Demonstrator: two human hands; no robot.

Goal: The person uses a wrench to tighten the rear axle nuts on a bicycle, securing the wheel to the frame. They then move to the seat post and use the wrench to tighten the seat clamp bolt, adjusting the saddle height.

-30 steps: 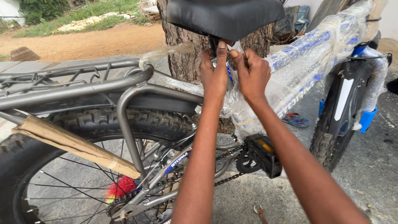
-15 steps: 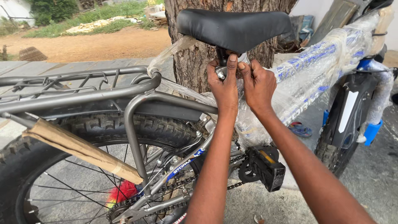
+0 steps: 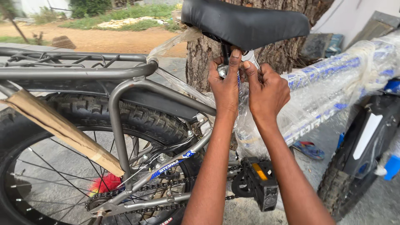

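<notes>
Black saddle (image 3: 246, 23) lies level, long axis pointing right; under it, left hand (image 3: 225, 85) and right hand (image 3: 266, 91) pinch closed around the seat clamp (image 3: 225, 71); tree trunk (image 3: 275, 54) behind; plastic-wrapped frame (image 3: 329, 96) right of it.

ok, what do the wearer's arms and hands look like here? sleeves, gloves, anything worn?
Both arms are bare as far as the frame shows: no sleeves in view. The left hand and right hand wear no gloves. No rings, watch or bands show on the fingers or wrists. Nails are short and unpainted on the fingers that show them. No markings or tape on either forearm.
</notes>
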